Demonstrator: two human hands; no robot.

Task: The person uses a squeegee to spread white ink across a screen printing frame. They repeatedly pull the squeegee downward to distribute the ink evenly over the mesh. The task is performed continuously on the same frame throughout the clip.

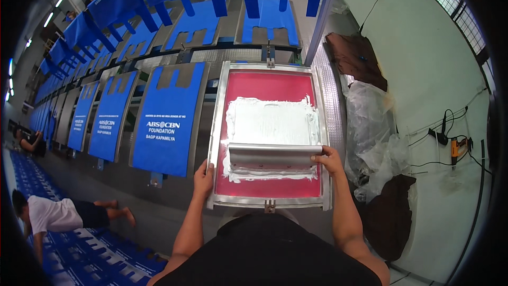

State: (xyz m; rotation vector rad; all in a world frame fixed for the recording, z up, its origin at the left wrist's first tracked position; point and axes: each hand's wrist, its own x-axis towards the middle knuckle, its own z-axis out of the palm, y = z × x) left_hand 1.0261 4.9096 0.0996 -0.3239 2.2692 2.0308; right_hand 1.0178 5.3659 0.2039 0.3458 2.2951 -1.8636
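Note:
A metal-framed printing screen [270, 201] with a red mesh lies flat before me, a patch of white ink [270, 119] spread across its middle. A wide metal squeegee [272, 154] rests across the ink near the lower part of the mesh. My right hand [329, 160] grips the squeegee's right end. My left hand [203, 178] holds the screen frame's left edge near its lower corner. My dark shirt fills the bottom of the view.
Blue bags [165, 122] with white print lie on pallets in a long row to the left, more hang above. A person [58, 214] crouches on the floor at lower left among printed bags. Clear plastic sheeting [370, 132], dark cloths and cables lie right.

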